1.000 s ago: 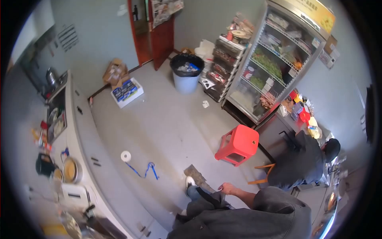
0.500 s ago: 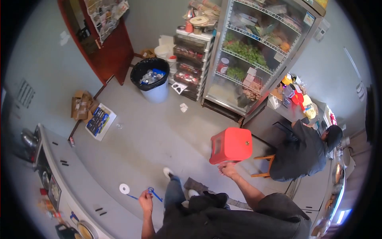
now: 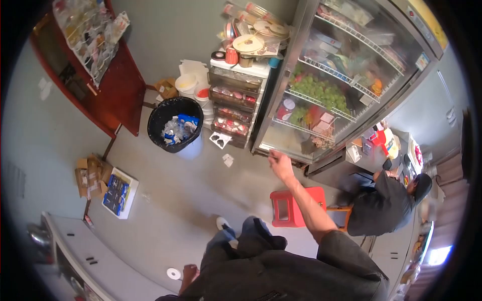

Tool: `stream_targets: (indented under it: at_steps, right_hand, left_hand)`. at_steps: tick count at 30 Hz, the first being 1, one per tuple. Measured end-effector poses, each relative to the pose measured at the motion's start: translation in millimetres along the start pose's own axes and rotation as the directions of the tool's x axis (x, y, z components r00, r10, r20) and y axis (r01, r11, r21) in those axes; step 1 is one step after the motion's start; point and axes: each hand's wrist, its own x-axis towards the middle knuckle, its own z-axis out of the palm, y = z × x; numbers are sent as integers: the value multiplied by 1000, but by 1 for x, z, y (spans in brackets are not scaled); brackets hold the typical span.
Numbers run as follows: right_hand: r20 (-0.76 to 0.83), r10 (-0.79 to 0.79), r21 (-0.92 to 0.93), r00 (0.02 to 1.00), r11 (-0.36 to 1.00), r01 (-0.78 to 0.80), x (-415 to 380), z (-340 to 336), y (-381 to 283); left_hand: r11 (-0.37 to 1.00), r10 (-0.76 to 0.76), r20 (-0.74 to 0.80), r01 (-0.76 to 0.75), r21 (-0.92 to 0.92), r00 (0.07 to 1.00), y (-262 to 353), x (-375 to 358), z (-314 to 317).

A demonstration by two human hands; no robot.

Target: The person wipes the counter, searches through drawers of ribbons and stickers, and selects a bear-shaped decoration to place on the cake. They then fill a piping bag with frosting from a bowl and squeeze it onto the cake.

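Note:
My right arm reaches forward, with my right hand (image 3: 280,165) in front of the lower edge of the glass-door fridge (image 3: 273,143). Its fingers are loosely bent and apart, and no object shows in them. Below that forearm stands a red stool (image 3: 312,196), partly covered by the arm. At the lower left, close to my body, my left hand (image 3: 190,273) is closed with its fingers curled in; what it holds is hidden. Just left of it shows a white ribbon spool (image 3: 173,273) with a dark centre hole.
A lined bin (image 3: 175,125) with rubbish stands beside a drawer unit (image 3: 236,100). Cardboard boxes (image 3: 90,175) and a tray of blue packs (image 3: 119,193) lie on the floor. At right, a person (image 3: 384,203) sits at a cluttered counter. Cabinets (image 3: 95,246) line the left.
My right hand has moved forward from beside the stool to before the fridge. My left hand has drawn back towards my body, and its blue ribbon no longer shows. The view has shifted.

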Motion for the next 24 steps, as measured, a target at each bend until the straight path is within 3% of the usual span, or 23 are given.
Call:
stream_targets:
  at_steps: [1, 2, 3, 4, 5, 6, 7, 8, 11, 14, 17, 18, 21, 24]
  right_hand:
    - [-56, -65, -48, 996, 997, 62, 29, 3, -11]
    - [-107, -134, -101, 985, 987, 123, 59, 5, -24]
    - [-113, -141, -93, 984, 987, 131, 87, 4, -42]
    - [-116, -147, -85, 982, 987, 138, 117, 2, -58]
    - [-145, -197, -104, 970, 978, 183, 151, 5, -66]
    - [-160, -243, -126, 957, 966, 225, 181, 9, -71]
    - [-211, -281, -124, 936, 958, 259, 209, 14, -73]
    - [-212, -192, -80, 958, 981, 179, 229, 13, -90]
    - [-287, -300, -195, 910, 948, 252, 291, 25, -98]
    - [-11, -243, -220, 970, 947, 235, 316, 31, -100]
    - [171, -136, -400, 976, 896, 195, 322, 62, -81]
    - [166, -157, -402, 974, 891, 212, 322, 68, -74]
    - [298, 65, -448, 952, 890, 80, 344, 92, -59]
    - [262, 37, -427, 964, 901, 82, 364, 114, -41]
  left_hand:
    - [832, -350, 140, 376, -408, 926, 7, 38, -24]
    - [386, -648, 259, 602, -699, 716, 13, 77, -47]
    - [853, -336, 136, 362, -375, 932, -14, 111, -64]
    - [460, -606, 132, 481, -746, 785, 1, 149, -85]
    - [576, -597, 8, 436, -692, 802, 18, 188, -111]
    - [556, -617, -27, 410, -723, 787, 35, 221, -134]
    - [516, -550, 19, 358, -778, 835, 38, 248, -153]
    - [431, -609, -28, 302, -850, 792, 76, 276, -174]
    - [546, -577, -95, 297, -783, 811, 100, 341, -191]
    - [590, -600, -41, 407, -698, 799, 122, 357, -189]
    - [605, -626, 9, 493, -625, 780, 134, 394, -200]
    - [613, -623, 26, 509, -605, 782, 140, 403, -207]
    - [672, -585, 37, 509, -538, 810, 153, 436, -226]
    - [738, -515, 6, 447, -506, 857, 162, 477, -249]
